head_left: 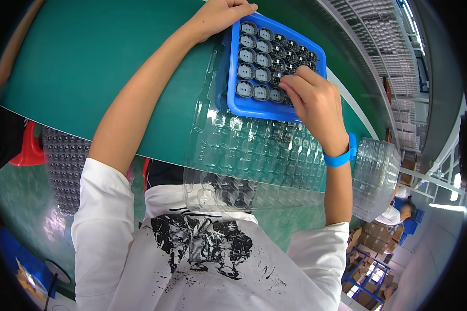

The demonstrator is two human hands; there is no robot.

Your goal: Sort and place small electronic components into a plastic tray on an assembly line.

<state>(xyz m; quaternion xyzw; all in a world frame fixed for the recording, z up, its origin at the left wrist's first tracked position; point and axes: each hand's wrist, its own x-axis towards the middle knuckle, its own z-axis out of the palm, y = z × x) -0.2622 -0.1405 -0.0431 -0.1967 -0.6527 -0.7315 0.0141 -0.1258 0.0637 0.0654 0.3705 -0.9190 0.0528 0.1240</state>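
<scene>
Fingers on one blue tray

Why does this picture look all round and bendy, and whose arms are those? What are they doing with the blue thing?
There is no machine here, just a person. The camera sits on their head and looks down, and its wide lens bends straight edges. That is why you see their white shirt at the bottom and their own arms reaching up. On the green table lies a clear plastic tray with many cups. On top of it sits a blue tray full of small round dark parts. The left hand grips the blue tray's far corner. The right hand, with a blue wristband, has its fingers on the parts; anything pinched is hidden.
</scene>
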